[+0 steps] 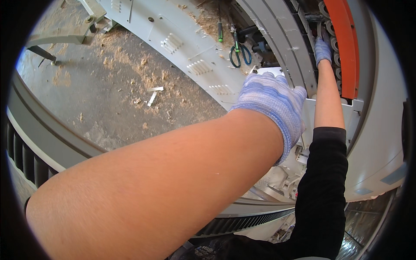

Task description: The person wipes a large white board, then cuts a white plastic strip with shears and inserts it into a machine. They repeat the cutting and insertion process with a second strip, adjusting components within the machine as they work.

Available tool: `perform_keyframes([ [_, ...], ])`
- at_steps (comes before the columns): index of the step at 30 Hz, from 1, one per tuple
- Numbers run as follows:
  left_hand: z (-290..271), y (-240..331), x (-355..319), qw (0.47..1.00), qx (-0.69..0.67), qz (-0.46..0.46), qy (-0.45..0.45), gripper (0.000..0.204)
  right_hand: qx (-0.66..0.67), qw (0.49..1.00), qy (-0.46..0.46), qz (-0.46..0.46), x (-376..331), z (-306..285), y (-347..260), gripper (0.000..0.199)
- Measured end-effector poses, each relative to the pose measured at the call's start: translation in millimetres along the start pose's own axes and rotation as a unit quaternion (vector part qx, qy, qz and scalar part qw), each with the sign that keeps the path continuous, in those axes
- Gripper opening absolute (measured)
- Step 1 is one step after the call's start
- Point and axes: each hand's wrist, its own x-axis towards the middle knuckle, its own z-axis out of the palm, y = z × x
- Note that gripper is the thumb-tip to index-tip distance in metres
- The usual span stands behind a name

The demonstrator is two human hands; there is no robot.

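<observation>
My left hand point(272, 97), in a blue-and-white knitted glove, is on the machine beside the curved grey rail point(284, 41). Its fingers bend down over a white edge point(271, 70), fingertips hidden, and the thumb points right. What lies under the palm cannot be seen. Farther off, my right hand point(323, 50), gloved alike, reaches into the narrow gap between that rail and an orange curved strip point(346, 47). Its fingers look closed around something thin and greyish, too small to make out. A column of round rollers point(334, 44) runs close along its right side.
Scissors point(240, 55) with dark handles and a green-handled screwdriver point(220, 32) lie among wood shavings on the white machine panel point(173, 26). Shavings and two pale strips point(152, 95) litter the grey floor point(99, 91). A large pale housing point(381, 121) stands at the right.
</observation>
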Motion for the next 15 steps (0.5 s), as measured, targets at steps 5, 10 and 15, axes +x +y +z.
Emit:
perform_keyframes([
  [5, -1, 0, -2, 1.000, 0.005, 0.000, 0.007, 0.046, -0.006, 0.994, 0.042, -0.105, -13, -8, -23, 0.044],
  [10, 5, 0, -2, 0.998, -0.050, -0.003, 0.045, 0.043, 0.065, 0.997, -0.045, -0.024, -29, -35, -54, 0.044],
  [15, 7, -2, 0, 0.998, -0.042, 0.004, 0.046, 0.045, 0.156, 0.983, -0.099, 0.005, -27, -42, -65, 0.041],
])
